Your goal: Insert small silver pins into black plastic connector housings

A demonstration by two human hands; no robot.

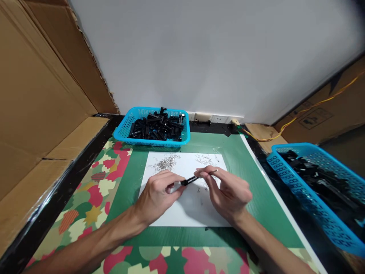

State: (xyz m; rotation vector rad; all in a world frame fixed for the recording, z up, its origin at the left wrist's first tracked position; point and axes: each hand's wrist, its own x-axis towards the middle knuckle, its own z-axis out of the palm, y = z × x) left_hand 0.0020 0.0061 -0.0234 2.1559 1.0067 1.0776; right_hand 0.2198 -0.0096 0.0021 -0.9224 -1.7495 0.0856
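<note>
Over the white sheet (pixel 176 213), my left hand (pixel 159 190) pinches one end of a slim black plastic part (pixel 189 180) between thumb and fingers. The part slants up to the right. At its other end my right hand (pixel 228 190) is closed, thumb against fingers. A thin metal piece (pixel 213 172) sticks out past those fingertips; its kind does not show. Behind the hands, a dense pile of tiny metal bits (pixel 167 163) lies on the sheet, with a looser scatter of similar bits (pixel 203 159) to its right.
A blue basket (pixel 151 143) of black plastic parts stands by the wall. Another blue basket (pixel 310 205) with black parts is at the right. Cardboard (pixel 40 76) rises on the left. A yellow cable (pixel 265 139) runs from the wall sockets (pixel 219 119).
</note>
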